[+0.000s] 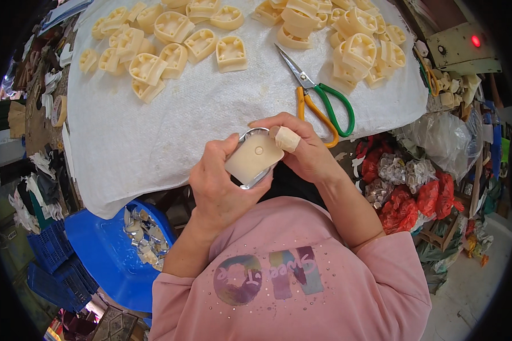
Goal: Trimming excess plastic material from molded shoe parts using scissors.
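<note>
Between my hands is a cream, round-ended plastic piece point(248, 163) with a small round mark on its face and shiny silver material around its edge. My left hand point(215, 175) grips it from the left and below, thumb on the upper edge. On the right side, my right hand point(305, 149) pinches the upper right edge; its thumb is wrapped in beige tape point(287, 138). Just beyond that hand, scissors point(314, 91) with one green and one orange handle lie on the white woven sheet point(170, 122), tips pointing away from me. The underside of the held piece is hidden.
Cream D-shaped plastic parts point(231, 54) lie along the sheet's far side, with more heaped at the far right point(358, 54). A blue tub point(105, 250) at lower left holds silver-and-cream scraps point(144, 236). Red plastic bags point(401, 207) sit at right, below a clear bag point(444, 142).
</note>
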A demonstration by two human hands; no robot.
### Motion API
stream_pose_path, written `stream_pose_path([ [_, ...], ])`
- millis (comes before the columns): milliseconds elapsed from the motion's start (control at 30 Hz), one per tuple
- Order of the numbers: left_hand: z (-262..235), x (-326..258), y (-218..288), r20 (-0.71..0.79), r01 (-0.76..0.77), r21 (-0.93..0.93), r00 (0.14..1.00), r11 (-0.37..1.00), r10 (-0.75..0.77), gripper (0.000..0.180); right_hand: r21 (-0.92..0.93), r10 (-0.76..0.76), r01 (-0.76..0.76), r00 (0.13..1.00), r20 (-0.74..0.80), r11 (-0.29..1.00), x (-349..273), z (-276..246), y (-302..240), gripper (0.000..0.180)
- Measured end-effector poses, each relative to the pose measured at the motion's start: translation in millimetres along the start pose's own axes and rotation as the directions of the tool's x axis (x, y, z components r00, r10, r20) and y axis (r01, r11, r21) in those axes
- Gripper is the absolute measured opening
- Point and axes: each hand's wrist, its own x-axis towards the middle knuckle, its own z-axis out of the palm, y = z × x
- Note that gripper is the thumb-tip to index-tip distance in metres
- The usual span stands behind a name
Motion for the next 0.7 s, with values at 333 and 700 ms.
stream_pose_path([
  [333,20,3,-4,-0.166,-0.106,0.145,0.978,0.984,0.13,0.056,-0.376,-0.176,0.088,0.962,-0.207,0.922,3,15,15,0.029],
  [700,13,-2,-16,-0.148,-0.09,0.168,0.982,0.982,0.115,0.05,-0.638,-0.333,0.162,0.93,-0.157,0.753,-2,34,19,0.036],
])
